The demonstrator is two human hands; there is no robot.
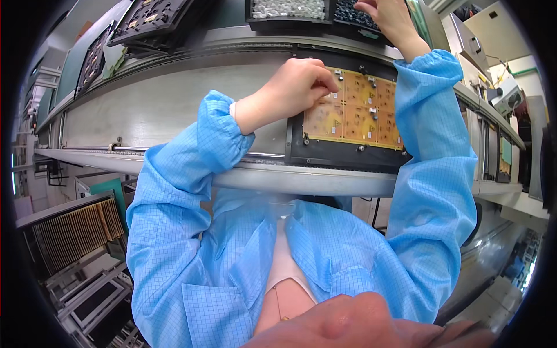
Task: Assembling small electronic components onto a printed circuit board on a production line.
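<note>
A grey conveyor bench carries a black tray (yellow circuit panel inside).

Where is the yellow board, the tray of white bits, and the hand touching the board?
yellow board (360,119), head view, on its middle panel.
tray of white bits (287,8), head view, on the white parts inside.
left hand (293,87), head view, on its back.

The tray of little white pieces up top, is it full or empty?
Full: the tray is packed with small white pieces edge to edge, as far as the picture shows.
</note>
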